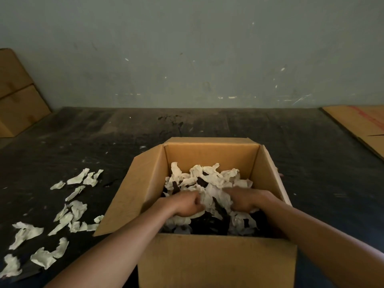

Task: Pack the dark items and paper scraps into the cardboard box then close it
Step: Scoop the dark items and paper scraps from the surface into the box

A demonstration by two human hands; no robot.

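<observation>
An open cardboard box [209, 262] stands in front of me, its flaps spread outward. Inside lies a heap of white paper scraps [209, 175] mixed with dark items [209, 225]. Both my hands are down inside the box on top of the heap. My left hand [187, 204] is curled with its fingers closed around paper scraps. My right hand [247, 198] presses into the scraps, fingers bent and partly buried. More white paper scraps [70, 213] lie loose on the dark surface to the left of the box.
The box stands on a dark, scuffed table [311, 154] against a grey-green wall. Stacked cardboard boxes [16, 96] lean at the far left. A flattened sheet of cardboard [361, 125] lies at the far right.
</observation>
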